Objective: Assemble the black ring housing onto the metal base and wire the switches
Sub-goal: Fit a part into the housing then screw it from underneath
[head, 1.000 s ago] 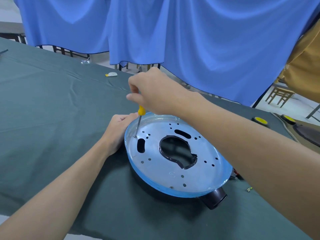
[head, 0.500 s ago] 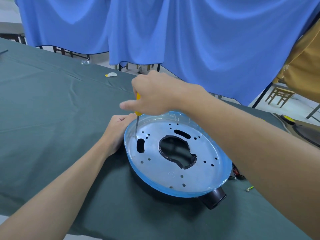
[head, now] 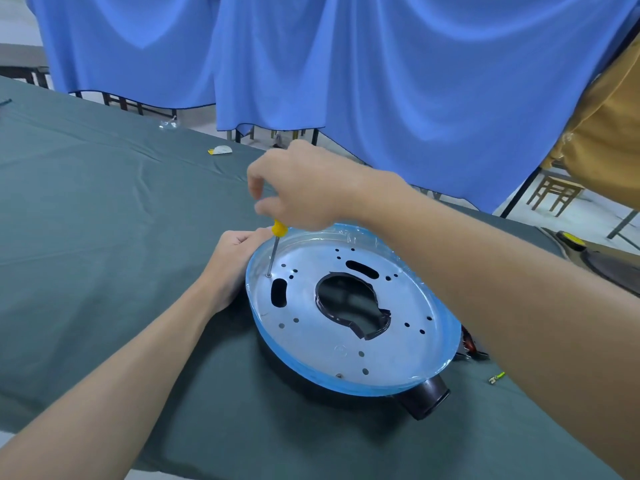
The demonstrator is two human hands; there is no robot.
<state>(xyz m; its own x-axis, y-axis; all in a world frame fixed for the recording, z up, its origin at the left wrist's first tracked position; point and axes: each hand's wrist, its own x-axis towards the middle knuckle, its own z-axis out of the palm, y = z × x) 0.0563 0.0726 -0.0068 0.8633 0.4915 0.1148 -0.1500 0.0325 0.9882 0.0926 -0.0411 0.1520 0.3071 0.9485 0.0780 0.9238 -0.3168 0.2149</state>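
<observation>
Metal base (head: 311,341) on green tablecloth (head: 104,220), right hand (head: 304,188) gripping yellow screwdriver (head: 278,229) at left screw, left hand (head: 232,261) curled against left rim, hold unclear, blue drapes (head: 381,81) far.

Bright, even, diffuse light fills the scene. The metal base (head: 346,351) carries a soft sheen and throws a dark, soft-edged shadow on the desk (head: 104,220) at lower centre. The fingers (head: 257,183) of the right hand (head: 304,188) on the screwdriver (head: 279,229) are motion-blurred. Wide-angle distortion stretches everything toward the lower corners.
</observation>
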